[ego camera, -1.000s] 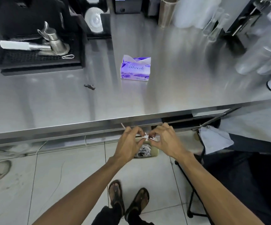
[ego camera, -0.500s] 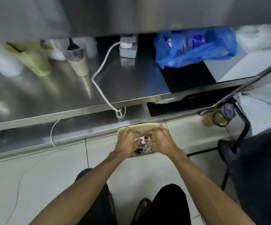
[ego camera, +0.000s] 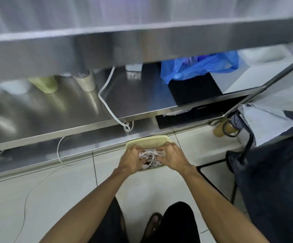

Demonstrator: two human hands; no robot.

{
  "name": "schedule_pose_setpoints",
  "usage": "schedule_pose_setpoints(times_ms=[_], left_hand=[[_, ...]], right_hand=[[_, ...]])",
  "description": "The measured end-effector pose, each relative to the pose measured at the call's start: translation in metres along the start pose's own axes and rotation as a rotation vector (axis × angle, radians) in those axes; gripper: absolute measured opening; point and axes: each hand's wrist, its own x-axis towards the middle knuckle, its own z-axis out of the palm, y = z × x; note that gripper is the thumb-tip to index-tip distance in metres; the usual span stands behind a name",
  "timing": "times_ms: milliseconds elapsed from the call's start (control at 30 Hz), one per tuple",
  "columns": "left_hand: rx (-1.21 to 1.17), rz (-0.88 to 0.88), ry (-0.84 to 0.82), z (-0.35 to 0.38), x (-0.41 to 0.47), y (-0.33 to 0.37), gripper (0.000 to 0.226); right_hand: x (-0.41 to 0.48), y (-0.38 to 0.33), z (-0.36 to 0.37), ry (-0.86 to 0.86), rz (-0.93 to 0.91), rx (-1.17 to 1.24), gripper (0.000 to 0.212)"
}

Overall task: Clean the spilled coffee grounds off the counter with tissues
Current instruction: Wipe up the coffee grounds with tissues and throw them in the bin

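Observation:
Both hands meet low down over a pale yellow waste bin (ego camera: pixel 146 142) that stands on the tiled floor under the steel counter (ego camera: pixel 89 44). My left hand (ego camera: pixel 131 159) and my right hand (ego camera: pixel 172 156) each pinch one crumpled white tissue (ego camera: pixel 150 155) with dark coffee grounds in it, held right above the bin's opening. More crumpled tissue lies inside the bin beneath it. The counter top itself is out of sight; only its front edge shows.
A steel lower shelf (ego camera: pixel 133 100) holds a blue plastic bag (ego camera: pixel 195 67), a black mat (ego camera: pixel 193 88), two cups and a white cable (ego camera: pixel 107 106) hanging over its edge. A dark chair with cloth (ego camera: pixel 265 123) stands at the right. My legs are below.
I have bent down from the counter to the bin under it; both hands carried the tissue down and now hold it over the bin's opening. The counter top has left the view.

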Motion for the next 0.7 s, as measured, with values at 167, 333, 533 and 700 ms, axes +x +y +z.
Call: schedule_pose_setpoints(times_ms=[167,333,533,700], left_hand=[[0.038,0.010,0.024,-0.086,-0.051,0.058,0.037],[-0.013,0.029,0.088,-0.181,-0.111,0.132,0.027],[-0.003,0.073,0.200,-0.272,-0.156,0.204,0.028],[0.011,0.130,0.340,-0.332,-0.173,0.235,0.029]], right_hand=[[-0.043,-0.054,-0.084,-0.031,0.001,0.021,0.038],[-0.085,-0.115,-0.171,0.009,-0.036,0.037,0.037],[-0.118,-0.171,-0.258,0.103,-0.140,0.085,0.033],[-0.125,-0.210,-0.314,0.247,-0.296,0.087,0.034]])
